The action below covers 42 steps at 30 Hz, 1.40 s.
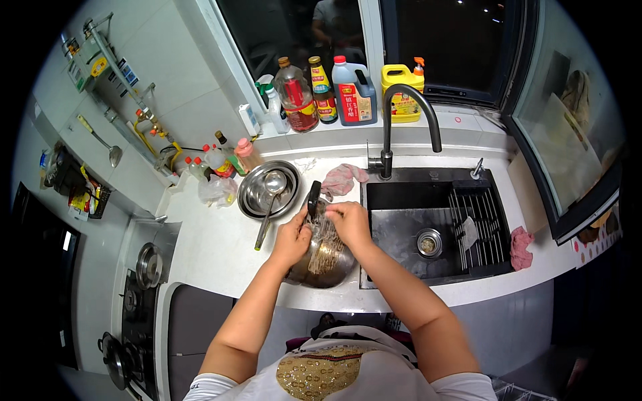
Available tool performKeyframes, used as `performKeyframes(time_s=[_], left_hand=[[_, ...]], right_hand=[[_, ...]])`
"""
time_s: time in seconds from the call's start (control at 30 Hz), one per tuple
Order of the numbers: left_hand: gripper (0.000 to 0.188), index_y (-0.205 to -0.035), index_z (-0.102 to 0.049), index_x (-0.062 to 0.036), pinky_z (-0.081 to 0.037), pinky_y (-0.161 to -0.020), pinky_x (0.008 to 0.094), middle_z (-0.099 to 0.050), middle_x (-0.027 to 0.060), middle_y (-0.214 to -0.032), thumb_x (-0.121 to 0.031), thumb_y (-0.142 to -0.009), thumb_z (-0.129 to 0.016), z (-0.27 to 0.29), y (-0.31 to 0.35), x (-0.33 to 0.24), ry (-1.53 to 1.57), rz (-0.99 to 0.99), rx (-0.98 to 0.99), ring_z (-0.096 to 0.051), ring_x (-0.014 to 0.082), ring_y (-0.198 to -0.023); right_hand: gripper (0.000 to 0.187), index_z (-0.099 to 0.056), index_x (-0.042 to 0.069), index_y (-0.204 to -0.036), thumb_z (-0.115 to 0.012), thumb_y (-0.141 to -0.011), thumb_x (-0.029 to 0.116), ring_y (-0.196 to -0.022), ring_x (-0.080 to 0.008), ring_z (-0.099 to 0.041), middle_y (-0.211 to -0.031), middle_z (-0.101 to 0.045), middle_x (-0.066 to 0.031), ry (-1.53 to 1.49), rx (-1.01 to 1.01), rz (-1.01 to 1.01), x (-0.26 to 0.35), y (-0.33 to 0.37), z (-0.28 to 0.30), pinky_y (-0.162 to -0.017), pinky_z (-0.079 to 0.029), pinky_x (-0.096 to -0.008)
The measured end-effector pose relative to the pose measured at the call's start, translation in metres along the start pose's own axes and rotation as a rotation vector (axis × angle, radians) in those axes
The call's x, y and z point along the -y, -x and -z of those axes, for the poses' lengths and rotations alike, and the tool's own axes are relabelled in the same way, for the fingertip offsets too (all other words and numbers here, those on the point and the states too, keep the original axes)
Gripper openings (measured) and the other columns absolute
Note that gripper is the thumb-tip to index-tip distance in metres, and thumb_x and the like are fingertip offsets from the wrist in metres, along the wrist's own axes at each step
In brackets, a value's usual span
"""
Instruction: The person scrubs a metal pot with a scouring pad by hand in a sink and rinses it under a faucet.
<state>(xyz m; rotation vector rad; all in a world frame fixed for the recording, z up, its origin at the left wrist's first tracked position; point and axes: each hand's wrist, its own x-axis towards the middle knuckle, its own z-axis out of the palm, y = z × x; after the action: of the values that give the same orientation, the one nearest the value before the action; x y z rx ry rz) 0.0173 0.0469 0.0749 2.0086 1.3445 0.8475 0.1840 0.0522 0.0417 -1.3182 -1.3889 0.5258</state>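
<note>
1. Resting on the white counter (pixel 214 247) just left of the black sink (pixel 401 227), a steel bowl (pixel 324 264) of pale noodle-like strands (pixel 326 242) is seen near the counter's front edge.
2. The strands are pinched and lifted above the bowl by the right hand (pixel 349 222), whose fingers are bent downward and closed on them.
3. The bowl's rim at nine o'clock is gripped by the left hand (pixel 292 238), fingers curled over it.
4. Both forearms are extended from the lower edge, converging at the bowl.
5. A dark utensil (pixel 313 198) is seen at twelve o'clock of the bowl, just beside the hands.
6. A second steel basin (pixel 257 197) holding a ladle (pixel 269 200) is placed at eleven o'clock; a pink cloth (pixel 342 179) lies at one o'clock, beside the black tap (pixel 401 120).
</note>
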Motion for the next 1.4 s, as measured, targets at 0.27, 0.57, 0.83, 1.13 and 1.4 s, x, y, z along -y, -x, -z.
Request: performKeyframes(time_s=[0.27,0.57,0.83,1.13,1.4], left_hand=[[0.044,-0.129,-0.05,0.0012,-0.049,-0.063,0.0317,-0.062,0.0221,-0.073,-0.009,-0.086,-0.05,-0.008,-0.003,0.012,-0.071,-0.024,-0.128,-0.064,0.0281,-0.064],[0.043,-0.133,-0.047,-0.0028,-0.048,-0.061,0.0338,-0.058,0.0221,-0.067,-0.01,-0.091,-0.048,-0.007,-0.002,0.017,-0.037,-0.11,-0.121,-0.062,0.0295,-0.059],[0.045,-0.136,-0.044,-0.0045,-0.048,-0.061,0.0338,-0.058,0.0211,-0.066,-0.011,-0.091,-0.048,-0.007,0.003,0.017,-0.034,-0.051,-0.114,-0.061,0.0283,-0.06],[0.046,-0.137,-0.042,-0.0062,-0.048,-0.062,0.0361,-0.057,0.0205,-0.065,-0.012,-0.092,-0.047,-0.008,0.01,0.017,-0.004,-0.034,-0.127,-0.061,0.0329,-0.062],[0.047,-0.138,-0.041,-0.0049,-0.05,-0.069,0.0373,-0.063,0.0267,-0.086,-0.011,-0.092,-0.047,-0.005,0.004,0.002,-0.041,-0.007,-0.077,-0.064,0.0378,-0.075]], right_hand=[[0.01,-0.072,0.006,-0.085,-0.068,-0.076,0.01,-0.082,-0.0296,-0.059,-0.082,-0.066,-0.0119,0.04,-0.054,0.238,-0.003,0.034,-0.009,-0.075,-0.047,-0.0383],[0.008,-0.073,0.008,-0.081,-0.067,-0.076,0.01,-0.077,-0.0295,-0.056,-0.077,-0.064,-0.0102,0.127,0.054,0.393,0.004,0.043,0.0,-0.071,-0.046,-0.0385],[0.009,-0.072,0.008,-0.081,-0.066,-0.075,0.006,-0.078,-0.0279,-0.058,-0.079,-0.065,-0.0101,0.102,-0.02,0.406,0.006,0.049,-0.008,-0.071,-0.047,-0.0381],[0.012,-0.071,0.006,-0.081,-0.06,-0.077,0.003,-0.081,-0.0288,-0.058,-0.082,-0.066,-0.0114,0.143,-0.01,0.385,0.021,0.05,0.0,-0.074,-0.046,-0.038],[0.012,-0.07,0.009,-0.084,-0.066,-0.075,0.003,-0.082,-0.0281,-0.059,-0.084,-0.066,-0.0113,0.034,0.136,-0.152,-0.002,-0.012,0.0,-0.074,-0.048,-0.0369]])
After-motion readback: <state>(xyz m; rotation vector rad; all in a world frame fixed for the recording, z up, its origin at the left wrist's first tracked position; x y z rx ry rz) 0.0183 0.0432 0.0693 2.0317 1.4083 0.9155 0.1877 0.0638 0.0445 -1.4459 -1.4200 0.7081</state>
